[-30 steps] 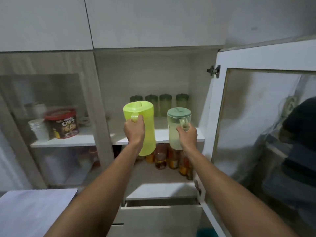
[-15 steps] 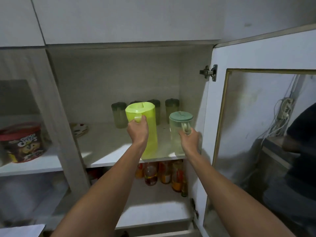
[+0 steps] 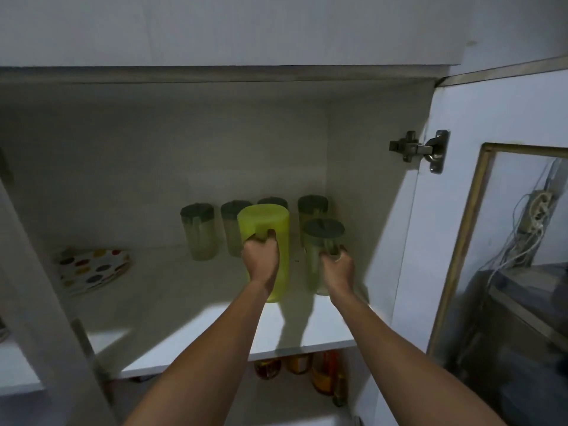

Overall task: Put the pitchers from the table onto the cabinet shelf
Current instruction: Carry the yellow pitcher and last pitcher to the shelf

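Note:
A bright lime-green pitcher (image 3: 276, 229) stands on the white cabinet shelf (image 3: 184, 302), and my left hand (image 3: 261, 259) grips its handle. To its right a clear pitcher with a teal lid (image 3: 321, 235) rests upright on the same shelf near the right wall; my right hand (image 3: 336, 269) is closed around its handle. Both arms reach deep into the open cabinet. Behind them several clear pitchers with dark lids (image 3: 198, 232) stand in a row against the back wall.
A polka-dot plate stack (image 3: 92, 269) lies at the shelf's left. The open cabinet door (image 3: 491, 210) with its hinge (image 3: 421, 149) stands at right. Bottles (image 3: 322, 376) fill the shelf below. The left door frame (image 3: 46, 333) edges the opening.
Both hands have pushed the two pitchers further in over the shelf and set them down. The camera has moved closer and higher into the cabinet.

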